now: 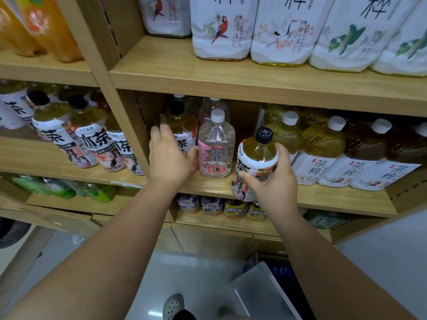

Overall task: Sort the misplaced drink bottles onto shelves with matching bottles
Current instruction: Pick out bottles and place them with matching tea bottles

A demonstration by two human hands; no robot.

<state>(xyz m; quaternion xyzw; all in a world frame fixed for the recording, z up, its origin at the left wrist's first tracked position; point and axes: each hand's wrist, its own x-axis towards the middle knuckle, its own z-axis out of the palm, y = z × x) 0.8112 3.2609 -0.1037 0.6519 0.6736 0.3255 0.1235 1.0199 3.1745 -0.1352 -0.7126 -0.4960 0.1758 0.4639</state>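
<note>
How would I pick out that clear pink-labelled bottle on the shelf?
On the middle wooden shelf, look between the left hand and the right hand. The clear bottle stands there: white cap, pink label, colourless liquid. The tea bottle gripped by the right hand is yellow and black-capped.

Pink-label bottle (216,155), middle shelf: 芒顿小镇, set vertically
Tea bottle (257,155) gripped by right hand (272,183): 元气森林 出品 at label top, large 茶 partly seen
Black-capped bottle (182,128) gripped by left hand (171,155): 茶, rest covered
Left-bay bottles (92,142): 冰茶, small 元气森林 above
White-label bottles (323,167), right end of shelf: 茶粹
Small bottles (209,206), shelf below: 冰红茶
Large bottles (221,26), top shelf: lower part of 粹 only; fine print too small to read
</note>
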